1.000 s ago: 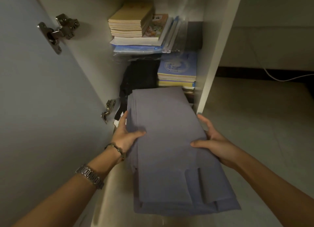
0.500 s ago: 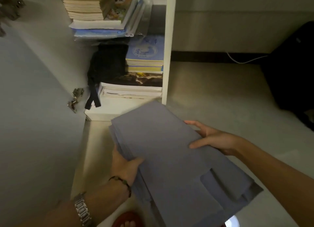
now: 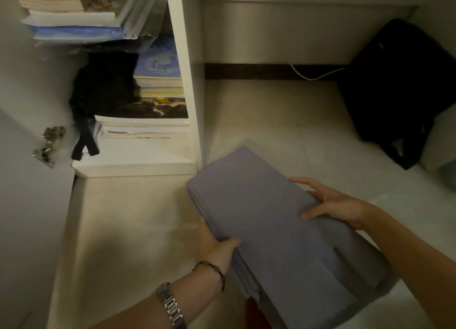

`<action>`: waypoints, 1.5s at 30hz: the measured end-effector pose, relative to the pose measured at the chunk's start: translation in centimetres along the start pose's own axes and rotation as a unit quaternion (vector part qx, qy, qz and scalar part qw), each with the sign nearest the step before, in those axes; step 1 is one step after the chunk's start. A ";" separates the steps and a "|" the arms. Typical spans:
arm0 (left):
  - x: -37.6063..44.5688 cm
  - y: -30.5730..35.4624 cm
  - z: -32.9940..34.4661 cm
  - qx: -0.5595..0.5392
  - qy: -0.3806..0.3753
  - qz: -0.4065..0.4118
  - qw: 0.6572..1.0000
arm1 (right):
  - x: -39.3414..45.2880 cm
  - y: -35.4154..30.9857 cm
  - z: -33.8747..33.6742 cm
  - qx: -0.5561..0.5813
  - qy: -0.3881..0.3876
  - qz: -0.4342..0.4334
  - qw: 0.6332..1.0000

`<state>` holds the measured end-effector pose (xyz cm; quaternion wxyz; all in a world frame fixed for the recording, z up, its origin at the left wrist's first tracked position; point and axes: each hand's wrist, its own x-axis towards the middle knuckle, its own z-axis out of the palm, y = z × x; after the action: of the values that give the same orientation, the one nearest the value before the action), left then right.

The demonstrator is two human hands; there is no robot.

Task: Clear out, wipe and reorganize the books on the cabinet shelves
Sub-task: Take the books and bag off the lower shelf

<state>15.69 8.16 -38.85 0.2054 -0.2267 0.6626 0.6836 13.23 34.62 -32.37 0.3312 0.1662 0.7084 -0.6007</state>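
Head view shows, nearest, a stack of flat grey-lilac folders [image 3: 283, 230], matte and smooth with squared corners and a stepped flap near the lower end, held level above the pale floor [image 3: 128, 230] just outside the cabinet. Left hand [image 3: 217, 247] grips the stack's left edge, thumb curled over the top and fingers hidden beneath; a thin bead bracelet and a metal link watch [image 3: 171, 309] circle that arm. Right hand [image 3: 333, 203] holds the opposite long edge, thumb laid flat on the top face, fingers reaching along the side. Beyond the stack stands the white cabinet [image 3: 187, 82] with its smooth upright panel and a shiny metal hinge [image 3: 48, 143] on the open door. On its lower shelf lie flat paper books [image 3: 148, 126], a dark glossy cover uppermost, with blue-covered booklets [image 3: 160, 67] piled behind and a soft black fabric bag [image 3: 103, 87] with dangling straps to their left. Higher up, more thick paper books [image 3: 74, 10] are stacked. Farther right, a black bag [image 3: 399, 87] slumps on the floor by the wall, near a thin white cable [image 3: 318, 76].
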 end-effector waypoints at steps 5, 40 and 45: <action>3.9 1.3 2.1 0.032 -0.050 -0.001 0.998 | 2.0 3.8 -0.2 0.115 0.132 -0.003 0.984; 14.1 2.9 -2.1 0.416 -0.081 0.127 0.897 | 14.7 12.8 7.1 -0.531 0.187 -0.265 0.783; 14.8 2.9 -3.0 0.466 -0.081 0.164 0.866 | 16.8 11.2 6.6 -0.546 0.192 -0.244 0.778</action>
<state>2.06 4.78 -45.16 0.2255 0.0635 0.9125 0.3353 9.88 28.02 -52.33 0.0659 -0.1097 0.9833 -0.1295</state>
